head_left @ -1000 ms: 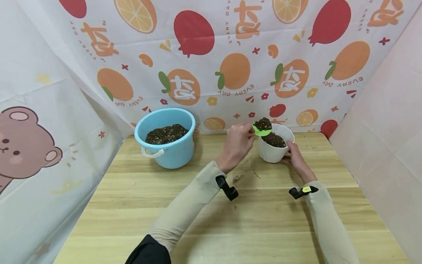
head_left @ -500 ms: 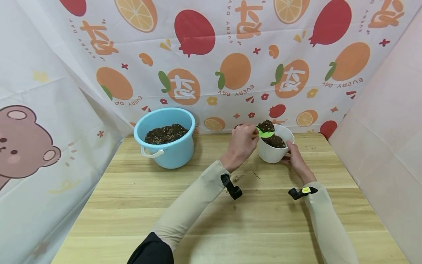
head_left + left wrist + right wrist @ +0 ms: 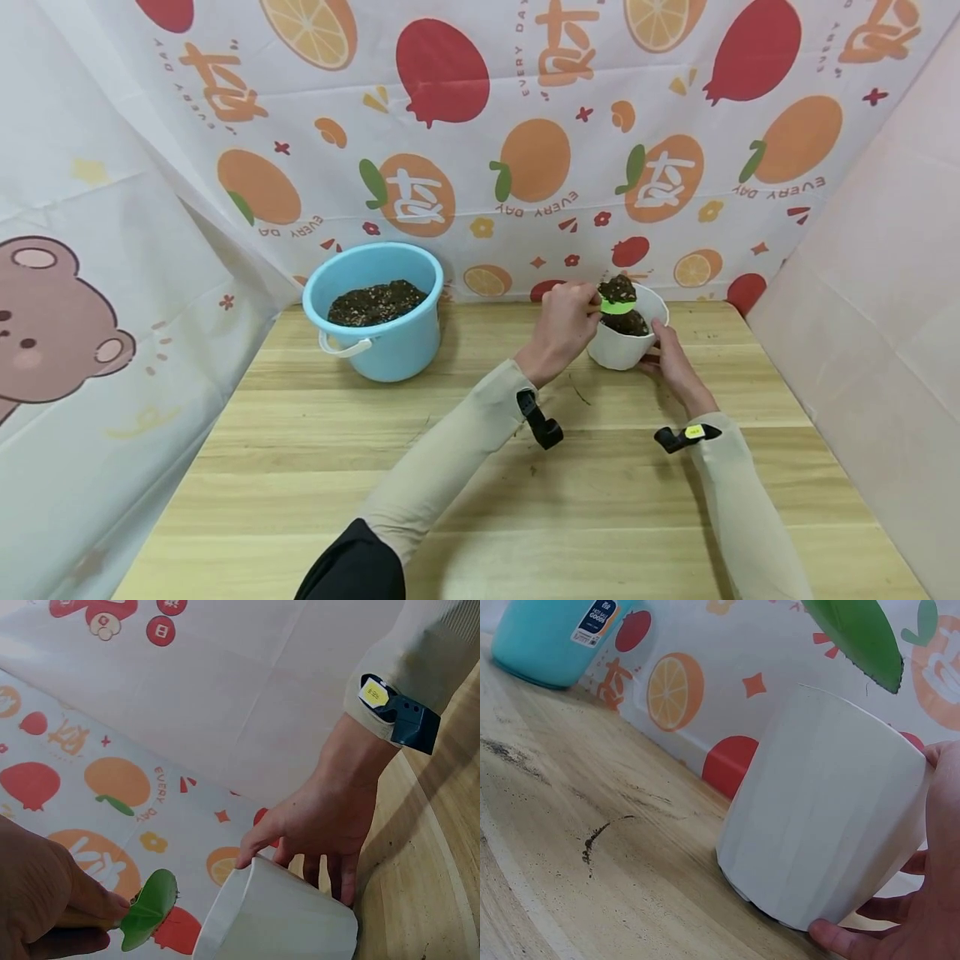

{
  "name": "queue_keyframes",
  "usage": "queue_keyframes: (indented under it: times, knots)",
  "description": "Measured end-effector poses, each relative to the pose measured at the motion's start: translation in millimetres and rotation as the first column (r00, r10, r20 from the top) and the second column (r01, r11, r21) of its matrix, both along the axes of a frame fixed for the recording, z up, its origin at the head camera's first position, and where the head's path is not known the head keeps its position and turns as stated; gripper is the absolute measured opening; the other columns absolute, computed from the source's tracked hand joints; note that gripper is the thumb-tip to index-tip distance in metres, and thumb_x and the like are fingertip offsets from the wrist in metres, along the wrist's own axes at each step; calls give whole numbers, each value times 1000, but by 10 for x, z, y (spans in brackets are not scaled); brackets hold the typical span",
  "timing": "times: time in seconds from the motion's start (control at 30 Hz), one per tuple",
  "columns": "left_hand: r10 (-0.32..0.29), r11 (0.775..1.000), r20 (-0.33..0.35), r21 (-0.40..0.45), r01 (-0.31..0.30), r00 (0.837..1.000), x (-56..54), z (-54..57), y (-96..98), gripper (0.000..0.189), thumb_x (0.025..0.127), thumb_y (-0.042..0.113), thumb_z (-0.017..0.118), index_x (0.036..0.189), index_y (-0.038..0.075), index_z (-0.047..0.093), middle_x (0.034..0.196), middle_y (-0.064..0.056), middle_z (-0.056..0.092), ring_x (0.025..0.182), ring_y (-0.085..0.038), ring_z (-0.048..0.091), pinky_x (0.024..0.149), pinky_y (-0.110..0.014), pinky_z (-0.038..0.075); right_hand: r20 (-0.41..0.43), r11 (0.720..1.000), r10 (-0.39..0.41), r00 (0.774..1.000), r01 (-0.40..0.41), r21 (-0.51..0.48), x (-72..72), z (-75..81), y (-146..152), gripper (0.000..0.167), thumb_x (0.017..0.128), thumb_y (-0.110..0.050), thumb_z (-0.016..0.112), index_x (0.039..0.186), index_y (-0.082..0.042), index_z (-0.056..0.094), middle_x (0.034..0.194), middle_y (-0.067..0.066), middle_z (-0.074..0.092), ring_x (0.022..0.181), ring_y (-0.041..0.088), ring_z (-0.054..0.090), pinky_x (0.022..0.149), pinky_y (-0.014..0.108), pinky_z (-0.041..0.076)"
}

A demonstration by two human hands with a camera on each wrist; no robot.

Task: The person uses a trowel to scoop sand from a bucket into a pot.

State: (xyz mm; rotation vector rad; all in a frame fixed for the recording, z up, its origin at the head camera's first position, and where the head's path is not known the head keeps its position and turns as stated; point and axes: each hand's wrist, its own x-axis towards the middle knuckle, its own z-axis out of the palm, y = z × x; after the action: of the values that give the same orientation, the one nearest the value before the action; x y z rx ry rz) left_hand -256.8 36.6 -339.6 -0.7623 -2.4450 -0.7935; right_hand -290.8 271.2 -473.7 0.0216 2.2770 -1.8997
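My left hand grips the wooden handle of a small green trowel. Dark soil is heaped on its blade, which is over the mouth of a white pot. More soil shows inside the pot. My right hand holds the pot from the right, thumb at the rim and fingertips low by the base in the right wrist view. There the green blade hangs above the pot's rim. The left wrist view shows the blade's underside beside the pot.
A light blue bucket with a white handle stands at the back left, holding dark soil. Soil crumbs and a thin dark streak lie on the wooden table. A fruit-printed cloth hangs right behind.
My left hand has moved right with the loaded trowel, from the pot's left edge to over its mouth. My right hand and the pot stay in place.
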Motion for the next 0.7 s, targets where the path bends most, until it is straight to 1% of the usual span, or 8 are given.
queue_keyframes:
  times: [0.07, 0.13, 0.3, 0.43, 0.53, 0.7]
  knots:
    - [8, 1000, -2, -7, -8, 1000, -12, -11, 15, 12, 89, -1, 67, 91, 5, 77, 90, -5, 77, 85, -18, 74, 82, -33, 61, -4, 1000, 0, 1000, 0, -1, 0, -2, -2, 74, 106, -57, 7, 161, -9, 3, 158, 29, 19, 131, 42, 45, 115, 61, 40]
    - [11, 1000, -1, -10, -11, 1000, -21, -25, 26, 13, 89, -2, 67, 90, 5, 77, 89, -6, 77, 84, -18, 74, 83, -34, 61, -5, 1000, 0, 1000, 0, -7, 2, -4, -6, 74, 106, -57, 8, 161, -8, 2, 159, 29, 19, 132, 43, 45, 115, 61, 40]
    - [-4, 1000, 15, -16, 4, 1000, -49, -77, 54, 16, 90, -4, 63, 88, 4, 76, 87, -6, 76, 78, -15, 72, 80, -31, 60, -3, 1000, -1, 1000, 1, -1, 17, -11, -4, 75, 106, -59, 8, 161, -9, 2, 159, 30, 20, 131, 43, 46, 114, 60, 41]
    - [-13, 999, 32, -46, 14, 999, -82, -123, 88, 15, 92, -2, 63, 91, 4, 77, 90, -7, 76, 81, -16, 73, 80, -29, 61, -14, 1000, 2, 1000, -2, 3, 19, -6, 0, 76, 105, -61, 9, 161, -9, 4, 158, 29, 22, 130, 42, 47, 113, 59, 43]
    - [-17, 997, 36, -70, 19, 999, -111, -156, 117, 14, 92, -2, 64, 93, 4, 76, 92, -6, 76, 85, -16, 73, 82, -29, 61, -15, 1000, 0, 1000, 0, -7, 15, 2, 5, 77, 105, -62, 11, 161, -10, 5, 157, 29, 23, 129, 42, 47, 113, 60, 43]
    - [-18, 996, 19, -92, 19, 1000, -142, -192, 158, 13, 90, -3, 65, 89, 5, 75, 89, -4, 74, 82, -14, 70, 80, -29, 60, -9, 1000, 4, 1000, -4, -8, -4, 3, 10, 75, 106, -59, 10, 161, -9, 4, 159, 29, 22, 130, 41, 47, 112, 58, 43]
